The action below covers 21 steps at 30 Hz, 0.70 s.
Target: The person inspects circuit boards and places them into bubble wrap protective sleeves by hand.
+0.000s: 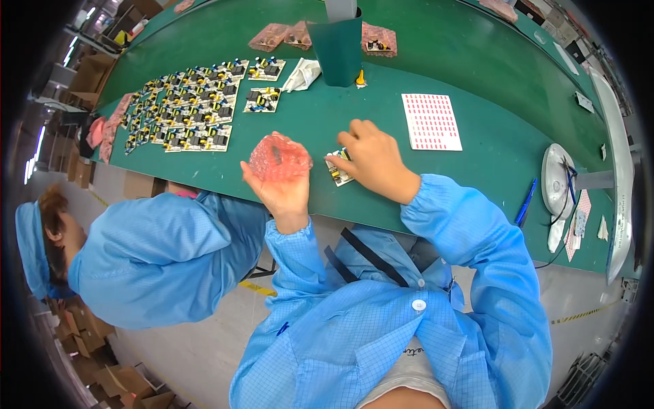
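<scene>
My left hand is turned palm up, its fingers behind a pink bubble-wrap bag that it holds just above the near table edge. The bag is see-through and crumpled; whether anything is inside I cannot make out. To its right, my right hand is bent over a small circuit board with yellow and dark parts. The thumb lies across the board and the other fingers curl at its far side, their tips partly hidden.
Rows of circuit boards cover the left of the green table. A red-and-white label sheet lies right, a blue pen and a lamp base farther right. Bagged boards sit behind. A co-worker in blue is close at left.
</scene>
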Tool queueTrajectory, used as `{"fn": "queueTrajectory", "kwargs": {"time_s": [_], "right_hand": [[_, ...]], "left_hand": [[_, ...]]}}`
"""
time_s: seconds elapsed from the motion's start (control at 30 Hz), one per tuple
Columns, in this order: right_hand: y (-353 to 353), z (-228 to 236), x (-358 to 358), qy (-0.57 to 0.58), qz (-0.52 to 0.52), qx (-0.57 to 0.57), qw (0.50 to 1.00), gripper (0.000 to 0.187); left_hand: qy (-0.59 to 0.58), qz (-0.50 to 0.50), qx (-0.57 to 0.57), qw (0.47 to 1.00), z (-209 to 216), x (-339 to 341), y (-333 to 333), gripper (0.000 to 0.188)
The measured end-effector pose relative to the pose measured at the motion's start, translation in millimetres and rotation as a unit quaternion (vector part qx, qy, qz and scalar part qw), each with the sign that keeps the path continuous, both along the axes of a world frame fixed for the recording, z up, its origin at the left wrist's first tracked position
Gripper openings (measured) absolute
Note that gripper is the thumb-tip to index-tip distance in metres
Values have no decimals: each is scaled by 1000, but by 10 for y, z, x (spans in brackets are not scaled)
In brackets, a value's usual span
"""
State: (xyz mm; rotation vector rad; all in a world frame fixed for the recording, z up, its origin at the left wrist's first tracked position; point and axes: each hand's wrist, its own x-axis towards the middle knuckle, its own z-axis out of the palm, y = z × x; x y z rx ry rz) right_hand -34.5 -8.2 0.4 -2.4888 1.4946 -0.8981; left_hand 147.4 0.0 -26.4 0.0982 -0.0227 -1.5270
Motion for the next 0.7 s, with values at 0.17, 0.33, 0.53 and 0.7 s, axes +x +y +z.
{"fn": "queueTrajectory", "kwargs": {"time_s": [0.17,0.33,0.53,0.7], "right_hand": [[-109,-129,239,100,34,6,994,24],[-37,-118,131,138,155,-33,978,14],[296,27,-279,162,218,-6,962,8],[416,101,-598,156,197,-45,967,17]], "left_hand": [[43,-4,-11,999,-9,18,-11,60],[102,-2,-3,995,13,63,2,58],[114,-1,-8,993,-42,128,-7,56],[131,-11,-1,991,-55,116,-5,55]]}}
